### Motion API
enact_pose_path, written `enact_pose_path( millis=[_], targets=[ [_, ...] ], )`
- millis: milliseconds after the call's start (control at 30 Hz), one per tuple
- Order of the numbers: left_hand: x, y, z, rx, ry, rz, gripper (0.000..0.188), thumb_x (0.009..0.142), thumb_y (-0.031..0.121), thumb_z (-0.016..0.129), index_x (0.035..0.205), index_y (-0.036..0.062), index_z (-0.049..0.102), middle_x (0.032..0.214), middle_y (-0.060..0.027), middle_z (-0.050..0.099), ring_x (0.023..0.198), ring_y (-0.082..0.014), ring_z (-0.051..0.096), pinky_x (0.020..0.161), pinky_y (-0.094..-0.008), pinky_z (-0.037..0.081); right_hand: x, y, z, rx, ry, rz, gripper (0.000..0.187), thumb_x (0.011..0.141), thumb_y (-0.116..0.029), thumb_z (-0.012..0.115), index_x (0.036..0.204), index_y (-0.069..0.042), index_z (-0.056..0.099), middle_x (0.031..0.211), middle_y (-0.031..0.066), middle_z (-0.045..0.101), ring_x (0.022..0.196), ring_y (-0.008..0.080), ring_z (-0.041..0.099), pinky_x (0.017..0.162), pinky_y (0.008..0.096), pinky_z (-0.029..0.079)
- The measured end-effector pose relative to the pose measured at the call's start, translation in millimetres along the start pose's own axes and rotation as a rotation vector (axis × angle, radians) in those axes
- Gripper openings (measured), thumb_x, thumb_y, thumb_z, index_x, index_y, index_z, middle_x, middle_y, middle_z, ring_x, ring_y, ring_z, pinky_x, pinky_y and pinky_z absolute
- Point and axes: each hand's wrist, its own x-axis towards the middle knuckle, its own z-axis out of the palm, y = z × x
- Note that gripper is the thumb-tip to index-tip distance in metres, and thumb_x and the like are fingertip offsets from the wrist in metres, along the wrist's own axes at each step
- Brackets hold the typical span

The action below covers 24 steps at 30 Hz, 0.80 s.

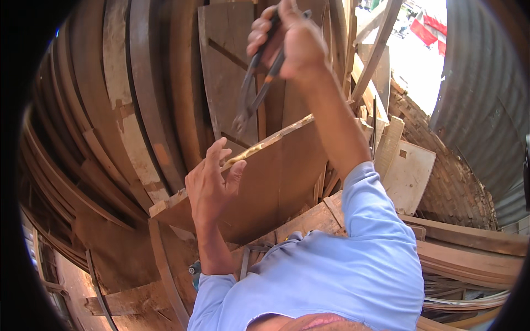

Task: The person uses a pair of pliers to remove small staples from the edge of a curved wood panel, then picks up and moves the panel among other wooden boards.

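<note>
My right hand (301, 47) is raised above the board and wrapped round the dark handles of a pair of pincers (256, 91). The jaws point down toward the long upper edge of a brown wooden panel (270, 176) and look apart from it; motion blurs them somewhat. One handle carries a small orange patch. My left hand (210, 185) is at the lower left stretch of that same edge, thumb and fingers apart on either side of it. The pale edge strip (270, 142) shows between and beyond them, rough and yellowish. Whether the palm presses on the panel is hidden.
Tall planks (152, 94) lean in a row behind the panel. A workbench (317, 218) lies below it, with a teal power tool (195, 270) near my left forearm. Stacked boards (469, 254) fill the right side, near a white panel (408, 176) and a corrugated sheet (480, 105).
</note>
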Motion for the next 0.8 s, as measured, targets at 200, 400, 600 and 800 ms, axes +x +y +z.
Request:
enact_pose_path(
  millis=[200, 400, 600, 800],
  targets=[
    [-11, -12, -2, 0.116, -0.055, -0.050, 0.025, 0.098, 0.021, 0.069, 0.113, 0.0010, 0.070, 0.092, -0.0129, 0.077, 0.084, -0.0276, 0.077, 0.073, -0.0346, 0.058, -18, 25, 38, -0.038, 0.090, -0.067, 0.045, 0.106, -0.049, 0.049, 0.091, -0.007, 0.051, 0.076, 0.0050, 0.057, 0.063, 0.0198, 0.058, 0.061, 0.0402, 0.054],
    [-13, -12, -4, 0.083, 0.002, -0.041, 0.015, 0.099, 0.012, 0.065, 0.105, 0.0000, 0.073, 0.084, -0.0148, 0.075, 0.079, -0.0266, 0.076, 0.068, -0.0328, 0.057, -19, 27, 32, 0.008, 0.208, -0.052, 0.041, 0.107, -0.046, 0.050, 0.100, -0.006, 0.055, 0.078, 0.0051, 0.059, 0.068, 0.0183, 0.059, 0.067, 0.0391, 0.052],
    [-14, -13, -4, 0.078, 0.032, 0.049, 0.009, 0.095, 0.012, 0.068, 0.095, 0.0029, 0.068, 0.072, -0.0135, 0.064, 0.066, -0.0327, 0.065, 0.059, -0.0412, 0.049, -46, 1, 27, -0.079, 0.176, 0.044, 0.041, 0.105, -0.035, 0.057, 0.134, -0.007, 0.052, 0.116, 0.0161, 0.066, 0.100, 0.0273, 0.068, 0.088, 0.0427, 0.054],
    [-13, -11, -4, 0.126, 0.019, 0.079, 0.008, 0.094, 0.011, 0.069, 0.093, 0.0035, 0.070, 0.072, -0.0132, 0.063, 0.063, -0.0328, 0.061, 0.057, -0.0406, 0.046, -70, -4, 29, -0.182, 0.090, 0.024, 0.044, 0.097, -0.015, 0.063, 0.138, -0.007, 0.050, 0.107, 0.0125, 0.067, 0.095, 0.0234, 0.067, 0.077, 0.0410, 0.056]
  ],
)
